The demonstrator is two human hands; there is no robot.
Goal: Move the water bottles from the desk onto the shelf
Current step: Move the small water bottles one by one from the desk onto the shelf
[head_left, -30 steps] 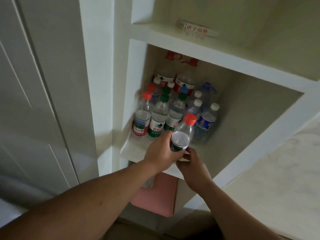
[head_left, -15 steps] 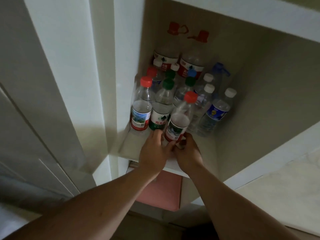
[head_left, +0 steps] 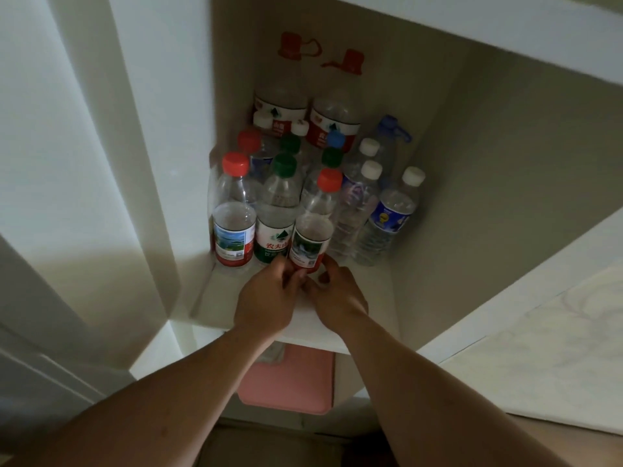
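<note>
Together, the left hand (head_left: 266, 298) and right hand (head_left: 340, 298) curl their fingertips round the base of a red-capped bottle (head_left: 312, 237), upright on the shelf (head_left: 219, 298) in the front row, touching a green-capped bottle (head_left: 278, 210) beside it

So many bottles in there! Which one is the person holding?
The front-row red-capped bottle with the dark label, just right of the green-capped bottle. Only this one has the left hand and right hand gripping its base.

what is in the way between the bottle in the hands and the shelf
Nothing visible. The red-capped bottle is already in the front row of the shelf, beside the green-capped bottle, with the left hand and right hand holding its base.
</note>
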